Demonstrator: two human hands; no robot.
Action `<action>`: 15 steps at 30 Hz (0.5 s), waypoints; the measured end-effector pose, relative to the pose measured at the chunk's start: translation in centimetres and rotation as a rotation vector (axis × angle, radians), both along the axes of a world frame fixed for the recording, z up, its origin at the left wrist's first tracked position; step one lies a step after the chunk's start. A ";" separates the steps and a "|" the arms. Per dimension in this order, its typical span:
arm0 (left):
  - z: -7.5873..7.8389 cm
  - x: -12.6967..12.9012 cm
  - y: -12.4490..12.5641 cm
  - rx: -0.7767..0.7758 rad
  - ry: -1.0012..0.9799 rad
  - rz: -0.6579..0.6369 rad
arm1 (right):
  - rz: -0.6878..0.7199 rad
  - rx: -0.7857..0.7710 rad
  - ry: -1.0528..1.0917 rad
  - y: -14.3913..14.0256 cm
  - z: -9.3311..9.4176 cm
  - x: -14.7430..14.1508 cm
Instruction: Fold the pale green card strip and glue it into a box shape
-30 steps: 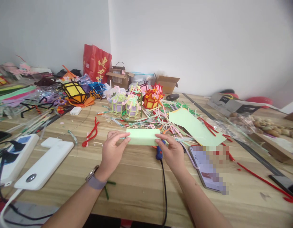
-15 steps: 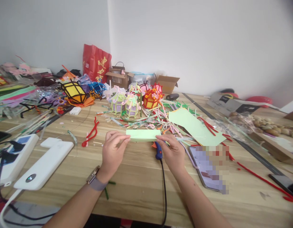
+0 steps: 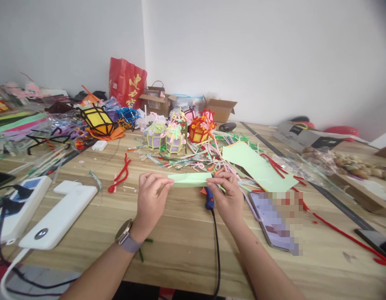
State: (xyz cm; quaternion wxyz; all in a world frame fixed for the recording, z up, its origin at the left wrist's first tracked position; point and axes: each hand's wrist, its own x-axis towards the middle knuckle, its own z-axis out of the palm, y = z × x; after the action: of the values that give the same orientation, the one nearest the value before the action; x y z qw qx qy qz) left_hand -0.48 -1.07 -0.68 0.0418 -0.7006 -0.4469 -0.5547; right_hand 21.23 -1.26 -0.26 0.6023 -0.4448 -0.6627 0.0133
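Observation:
A folded strip of pale green paper (image 3: 190, 179) is stretched level between my two hands, above the table. My left hand (image 3: 154, 193) pinches its left end between thumb and fingers. At the other end, my right hand (image 3: 226, 195) pinches the paper the same way. Partly hidden beside my right hand lies a blue glue gun (image 3: 209, 199), its black cord running toward the table's front edge. Larger pale green sheets (image 3: 258, 164) rest to the right, beyond my right hand.
Small pipe-cleaner lanterns (image 3: 174, 139) stand behind a heap of pipe-cleaner scraps. A phone (image 3: 271, 223) lies right of my right forearm. On the left are a white power bank (image 3: 60, 216) and a power strip (image 3: 22, 204). Red pipe cleaners (image 3: 120, 175) lie left of my hands.
The green paper strip has tilted in my fingers and now looks narrower, with a crease along it. Both hands have barely shifted and keep their pinch.

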 end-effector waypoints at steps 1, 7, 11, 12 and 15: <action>0.0 0.0 0.0 -0.016 0.010 0.013 | -0.009 -0.007 -0.011 0.1 0.0 0.1; 0.3 0.5 -0.4 -0.004 0.095 0.055 | -0.144 0.050 -0.258 -0.5 0.2 -0.6; 0.6 1.2 -1.5 0.046 0.190 0.050 | -0.255 0.226 -0.473 -1.9 0.3 -2.7; 0.6 1.4 -1.8 0.058 0.206 0.036 | -0.262 0.245 -0.507 -2.2 0.3 -3.2; 0.6 1.8 -2.4 0.094 0.228 0.000 | -0.262 0.247 -0.546 -2.8 0.2 -4.5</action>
State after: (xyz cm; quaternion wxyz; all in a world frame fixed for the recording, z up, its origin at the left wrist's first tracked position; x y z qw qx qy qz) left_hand 1.31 -3.47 -0.03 0.1253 -0.7565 -0.4127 -0.4916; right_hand 16.73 -4.06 -0.03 0.4484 -0.4370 -0.7335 -0.2647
